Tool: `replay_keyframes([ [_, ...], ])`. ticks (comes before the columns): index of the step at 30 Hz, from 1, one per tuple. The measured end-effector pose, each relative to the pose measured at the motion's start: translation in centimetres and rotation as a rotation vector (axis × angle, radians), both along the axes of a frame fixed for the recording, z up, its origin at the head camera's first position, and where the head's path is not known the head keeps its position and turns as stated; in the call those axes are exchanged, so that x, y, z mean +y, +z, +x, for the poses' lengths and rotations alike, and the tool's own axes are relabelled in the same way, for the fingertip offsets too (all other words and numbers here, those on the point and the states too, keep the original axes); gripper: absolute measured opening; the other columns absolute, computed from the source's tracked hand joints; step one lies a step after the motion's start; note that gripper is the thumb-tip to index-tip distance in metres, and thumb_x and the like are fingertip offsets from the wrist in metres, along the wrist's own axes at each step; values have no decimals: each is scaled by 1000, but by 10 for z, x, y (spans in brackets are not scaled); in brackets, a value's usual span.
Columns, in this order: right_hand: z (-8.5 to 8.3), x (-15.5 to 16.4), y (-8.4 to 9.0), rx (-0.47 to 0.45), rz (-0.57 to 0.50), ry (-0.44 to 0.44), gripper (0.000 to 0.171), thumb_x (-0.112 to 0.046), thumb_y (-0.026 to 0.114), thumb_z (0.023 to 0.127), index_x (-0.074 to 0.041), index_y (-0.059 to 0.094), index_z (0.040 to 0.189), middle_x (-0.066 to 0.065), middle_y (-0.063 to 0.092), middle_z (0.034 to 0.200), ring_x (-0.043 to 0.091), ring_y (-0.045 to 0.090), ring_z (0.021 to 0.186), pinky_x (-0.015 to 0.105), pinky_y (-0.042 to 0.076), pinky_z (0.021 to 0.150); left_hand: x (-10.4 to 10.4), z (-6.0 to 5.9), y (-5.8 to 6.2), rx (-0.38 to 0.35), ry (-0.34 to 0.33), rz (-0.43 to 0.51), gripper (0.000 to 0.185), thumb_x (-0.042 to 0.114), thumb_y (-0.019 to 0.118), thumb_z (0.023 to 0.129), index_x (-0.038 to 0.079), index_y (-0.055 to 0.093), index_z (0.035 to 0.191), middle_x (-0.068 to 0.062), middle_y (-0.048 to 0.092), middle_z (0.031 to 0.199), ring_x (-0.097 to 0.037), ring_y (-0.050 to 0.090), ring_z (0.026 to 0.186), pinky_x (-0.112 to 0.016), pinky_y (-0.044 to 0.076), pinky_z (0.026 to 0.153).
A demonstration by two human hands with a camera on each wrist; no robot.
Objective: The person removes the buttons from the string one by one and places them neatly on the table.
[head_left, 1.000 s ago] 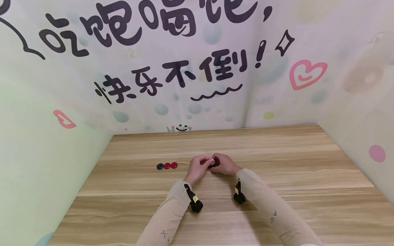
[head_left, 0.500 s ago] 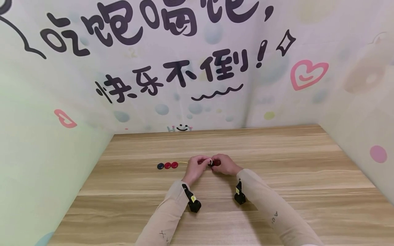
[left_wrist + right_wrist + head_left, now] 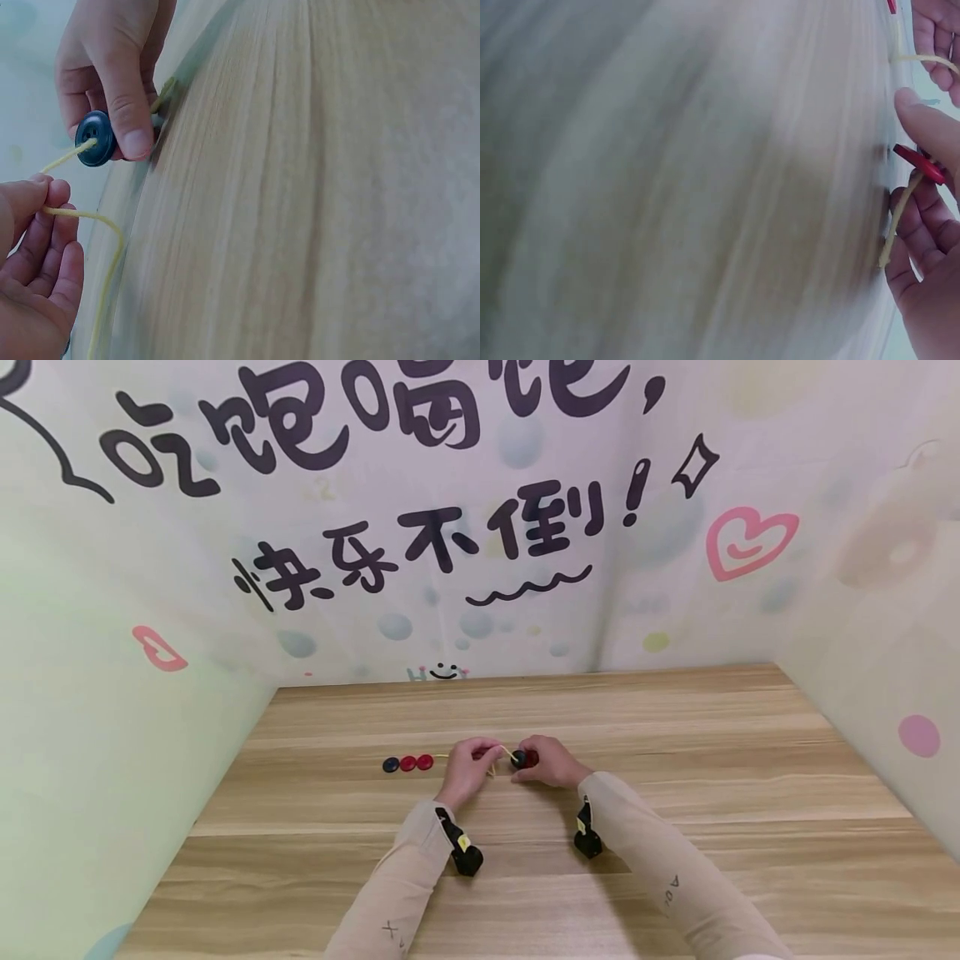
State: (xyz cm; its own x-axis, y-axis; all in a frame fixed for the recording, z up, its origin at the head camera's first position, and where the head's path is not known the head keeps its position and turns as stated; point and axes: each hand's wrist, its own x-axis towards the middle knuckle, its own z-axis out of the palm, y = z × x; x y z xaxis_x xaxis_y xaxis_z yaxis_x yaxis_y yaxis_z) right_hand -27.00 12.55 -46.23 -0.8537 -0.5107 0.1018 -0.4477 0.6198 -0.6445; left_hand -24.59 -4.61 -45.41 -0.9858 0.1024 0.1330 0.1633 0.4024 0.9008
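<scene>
Between finger and thumb, my left hand (image 3: 467, 772) pinches a yellow string (image 3: 112, 244). A short length of it runs taut into a hole of a dark blue button (image 3: 95, 139). That button is held in the fingers of my right hand (image 3: 555, 762). A red button (image 3: 919, 164) is also in the right hand's grip, seen edge-on in the right wrist view, with a piece of string hanging beside it. Below the left hand the string falls in a loose bend. The far side of the dark blue button is hidden by fingers.
Left of the hands, another dark blue button (image 3: 391, 765) and two red buttons, one in the middle (image 3: 408, 763) and one at the right (image 3: 425, 762), lie in a row on the wooden table (image 3: 675, 727). String stretches from near them toward the left hand. A printed wall stands behind.
My left hand has drawn away to the left from the right hand, pulling string out from the dark blue button. The right hand stays nearly in place, and the row of buttons lies still.
</scene>
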Motion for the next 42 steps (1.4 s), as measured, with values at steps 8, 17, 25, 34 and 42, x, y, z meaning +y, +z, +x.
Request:
replay_keyframes([
  [8, 3, -1, 5, -14, 46, 45, 14, -7, 71, 71, -7, 59, 79, 0, 52, 76, 13, 44, 71, 27, 38, 65, -3, -1, -2, -26, 22, 8, 14, 13, 60, 84, 3, 67, 89, -4, 64, 79, -10, 53, 70, -24, 44, 64],
  [17, 2, -1, 3, 27, 31, 14, 14, -14, 70, 75, -8, 58, 71, -2, 48, 69, 12, 41, 67, 25, 35, 61, -3, 1, -2, -28, 17, -4, 14, 14, 60, 84, 3, 67, 88, -4, 63, 78, -10, 52, 70, -23, 44, 62],
  [25, 3, 0, 5, 46, -35, -12, 19, -18, 72, 74, -11, 57, 63, -4, 53, 70, 12, 46, 70, 27, 36, 66, -2, 5, -2, -3, -9, -14, 15, 11, 59, 84, -1, 67, 89, -7, 64, 78, -8, 52, 67, -22, 43, 60],
  [34, 4, 2, 5, 21, -44, -37, 14, -13, 71, 75, -11, 58, 70, -6, 57, 66, 7, 48, 64, 25, 40, 63, -2, 5, -5, 2, -6, -31, 14, 10, 60, 84, -1, 67, 89, -7, 64, 78, -8, 51, 67, -22, 43, 60],
  [42, 4, 2, 5, 1, -98, -11, 7, -7, 68, 77, -8, 61, 77, -4, 60, 69, 6, 52, 65, 23, 44, 62, 0, 4, -5, 9, 3, -33, 14, 11, 60, 84, 0, 67, 88, -8, 64, 80, -9, 52, 69, -23, 44, 62],
])
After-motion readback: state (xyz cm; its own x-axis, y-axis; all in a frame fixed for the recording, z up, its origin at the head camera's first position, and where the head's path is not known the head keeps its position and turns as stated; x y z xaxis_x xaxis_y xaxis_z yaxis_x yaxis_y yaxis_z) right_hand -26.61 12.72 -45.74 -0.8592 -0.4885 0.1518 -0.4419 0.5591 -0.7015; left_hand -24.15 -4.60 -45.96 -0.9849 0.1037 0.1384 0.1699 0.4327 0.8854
